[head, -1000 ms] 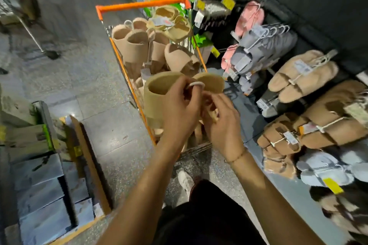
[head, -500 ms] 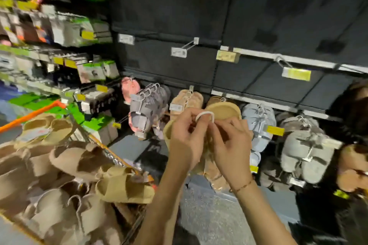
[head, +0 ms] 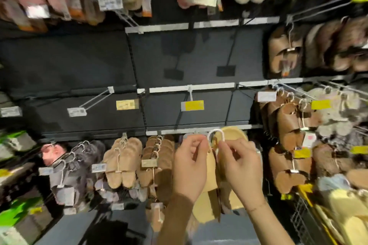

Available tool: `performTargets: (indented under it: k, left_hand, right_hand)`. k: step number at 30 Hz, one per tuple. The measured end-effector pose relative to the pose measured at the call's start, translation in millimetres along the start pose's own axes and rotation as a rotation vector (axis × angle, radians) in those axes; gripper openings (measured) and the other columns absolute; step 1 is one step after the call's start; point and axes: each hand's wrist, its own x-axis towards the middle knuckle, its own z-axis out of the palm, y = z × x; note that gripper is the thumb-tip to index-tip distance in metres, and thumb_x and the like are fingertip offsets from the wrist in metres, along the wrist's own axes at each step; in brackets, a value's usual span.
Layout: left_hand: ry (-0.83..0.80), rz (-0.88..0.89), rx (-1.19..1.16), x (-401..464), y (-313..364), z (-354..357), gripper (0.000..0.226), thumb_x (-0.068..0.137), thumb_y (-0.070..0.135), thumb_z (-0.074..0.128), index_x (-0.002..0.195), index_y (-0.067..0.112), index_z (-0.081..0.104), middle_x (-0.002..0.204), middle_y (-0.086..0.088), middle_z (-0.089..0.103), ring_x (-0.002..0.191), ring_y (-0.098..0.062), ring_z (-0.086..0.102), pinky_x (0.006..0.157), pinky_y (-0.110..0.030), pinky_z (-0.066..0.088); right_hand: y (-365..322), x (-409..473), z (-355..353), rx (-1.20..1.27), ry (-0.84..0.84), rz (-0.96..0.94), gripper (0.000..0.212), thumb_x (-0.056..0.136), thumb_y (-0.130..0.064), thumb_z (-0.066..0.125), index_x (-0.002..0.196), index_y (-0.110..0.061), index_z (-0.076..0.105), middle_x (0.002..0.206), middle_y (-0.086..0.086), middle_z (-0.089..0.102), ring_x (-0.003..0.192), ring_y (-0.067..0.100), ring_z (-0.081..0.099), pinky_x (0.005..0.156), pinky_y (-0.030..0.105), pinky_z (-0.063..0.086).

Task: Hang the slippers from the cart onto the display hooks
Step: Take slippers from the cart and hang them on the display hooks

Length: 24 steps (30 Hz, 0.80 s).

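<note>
Slippers are filling most of the display wall (head: 79,61) already: brown, beige, grey and pink pairs are hanging in rows at the left, at the right and along the top, so a good part of the hanging seems to be done, although I cannot tell which pairs came from the cart. In the middle the wall is showing several bare hooks; one of them, an empty hook (head: 95,100) with a white tag, is sticking out at the left, well apart from the hands. At the lower right the cart (head: 304,223) is holding more yellow slippers (head: 342,211), so work is remaining. One tan pair (head: 211,171) is hanging between the two hands, in front of the lower row. The left hand (head: 189,167) and the right hand (head: 239,167) are each pinching one side of its white hanger loop (head: 216,135) with thumb and forefinger, the other fingers curling loosely. This loop is not yet sitting on any hook, as far as I can judge.
</note>
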Motion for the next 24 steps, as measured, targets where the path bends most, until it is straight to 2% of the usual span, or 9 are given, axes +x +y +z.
performTargets:
  k: [3, 7, 9, 11, 14, 18, 21, 22, 24]
  left_hand:
    - [-0.021, 0.091, -0.001, 26, 20, 55, 0.013, 0.098, 0.02, 0.064, 0.089, 0.03, 0.066, 0.073, 0.015, 0.065, 0.066, -0.003, 0.059, 0.064, -0.018, 0.046]
    - [-0.029, 0.245, 0.018, 69, 50, 115, 0.014, 0.099, 0.033, 0.061, 0.087, 0.028, 0.064, 0.069, 0.011, 0.062, 0.06, -0.009, 0.055, 0.058, -0.031, 0.045]
    - [-0.039, 0.345, 0.032, 95, 73, 135, 0.017, 0.101, 0.037, 0.057, 0.087, 0.029, 0.065, 0.067, 0.011, 0.061, 0.06, -0.009, 0.055, 0.057, -0.031, 0.043]
    - [-0.038, 0.451, 0.033, 123, 101, 148, 0.013, 0.102, 0.032, 0.055, 0.096, 0.03, 0.067, 0.075, 0.012, 0.067, 0.071, -0.008, 0.064, 0.062, -0.03, 0.05]
    - [-0.026, 0.569, 0.002, 169, 146, 159, 0.012, 0.101, 0.021, 0.057, 0.106, 0.025, 0.067, 0.083, 0.013, 0.069, 0.08, -0.005, 0.068, 0.071, -0.025, 0.056]
    - [0.0, 0.785, 0.041, 234, 207, 171, 0.011, 0.101, 0.025, 0.058, 0.104, 0.022, 0.068, 0.084, 0.014, 0.068, 0.082, -0.002, 0.066, 0.073, -0.028, 0.057]
    - [0.078, 0.936, 0.09, 293, 256, 181, 0.014, 0.101, 0.029, 0.057, 0.103, 0.021, 0.069, 0.088, 0.013, 0.067, 0.085, 0.0, 0.064, 0.076, -0.025, 0.055]
    - [0.106, 0.97, 0.106, 313, 273, 186, 0.016, 0.101, 0.03, 0.057, 0.101, 0.021, 0.07, 0.087, 0.013, 0.068, 0.083, 0.0, 0.063, 0.075, -0.025, 0.054]
    - [0.145, 1.001, 0.15, 353, 305, 200, 0.017, 0.1, 0.031, 0.058, 0.1, 0.022, 0.072, 0.087, 0.013, 0.068, 0.082, -0.002, 0.062, 0.074, -0.026, 0.054]
  right_hand:
    - [9, 47, -35, -0.013, 0.089, -0.03, 0.019, 0.092, -0.02, 0.067, 0.074, -0.022, 0.072, 0.071, -0.006, 0.061, 0.082, 0.007, 0.049, 0.074, 0.018, 0.037]
    - [5, 112, -69, -0.062, 0.172, -0.142, 0.016, 0.092, -0.019, 0.069, 0.078, -0.024, 0.074, 0.074, -0.011, 0.06, 0.084, 0.002, 0.05, 0.078, 0.026, 0.038]
    - [-2, 149, -83, -0.077, 0.211, -0.208, 0.016, 0.093, -0.021, 0.068, 0.078, -0.026, 0.074, 0.075, -0.014, 0.062, 0.084, 0.001, 0.052, 0.079, 0.026, 0.037]
    - [-13, 187, -96, -0.095, 0.255, -0.283, 0.021, 0.095, -0.027, 0.064, 0.076, -0.026, 0.073, 0.075, -0.013, 0.064, 0.082, 0.006, 0.055, 0.08, 0.027, 0.038]
    - [-44, 244, -115, -0.145, 0.336, -0.372, 0.029, 0.097, -0.032, 0.059, 0.072, -0.023, 0.072, 0.072, -0.011, 0.065, 0.074, 0.009, 0.053, 0.074, 0.026, 0.034]
    - [-99, 314, -135, -0.133, 0.333, -0.459, 0.033, 0.097, -0.028, 0.06, 0.069, -0.016, 0.073, 0.062, -0.004, 0.065, 0.065, 0.01, 0.057, 0.059, 0.017, 0.037]
    - [-142, 374, -147, -0.116, 0.324, -0.479, 0.034, 0.097, -0.028, 0.06, 0.068, -0.015, 0.073, 0.058, -0.002, 0.064, 0.06, 0.006, 0.057, 0.053, 0.011, 0.037]
    - [-153, 398, -150, -0.121, 0.338, -0.469, 0.036, 0.096, -0.029, 0.06, 0.067, -0.014, 0.073, 0.056, -0.002, 0.062, 0.055, 0.009, 0.054, 0.051, 0.012, 0.036]
    - [-171, 446, -156, -0.123, 0.383, -0.421, 0.035, 0.092, -0.031, 0.061, 0.065, -0.012, 0.074, 0.052, -0.003, 0.058, 0.051, 0.01, 0.051, 0.055, 0.025, 0.041]
